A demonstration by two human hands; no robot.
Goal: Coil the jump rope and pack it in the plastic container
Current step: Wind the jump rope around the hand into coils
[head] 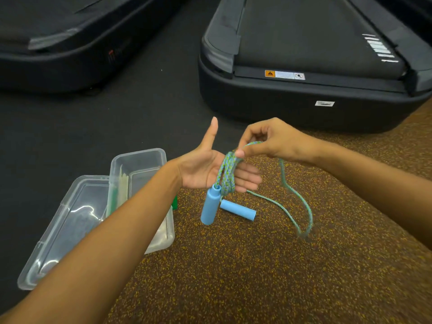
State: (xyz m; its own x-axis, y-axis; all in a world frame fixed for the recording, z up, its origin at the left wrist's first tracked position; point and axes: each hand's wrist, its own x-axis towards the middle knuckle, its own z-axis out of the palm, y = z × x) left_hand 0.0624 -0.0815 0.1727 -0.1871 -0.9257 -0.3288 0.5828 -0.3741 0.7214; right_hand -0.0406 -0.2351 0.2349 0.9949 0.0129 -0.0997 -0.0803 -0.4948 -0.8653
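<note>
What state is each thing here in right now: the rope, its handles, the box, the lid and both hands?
Rope: partly coiled around the left hand's fingers, a loose loop hanging.
Handles: both dangling below the left hand.
Box: open on the floor.
Lid: off, lying beside the box.
Left hand: open, thumb up.
Right hand: pinching the rope.

The jump rope [228, 174] wraps around the left hand [210, 164], with the right hand [268, 141] just right; the plastic container [140, 160] sits left, a treadmill [304, 66] far right
</note>
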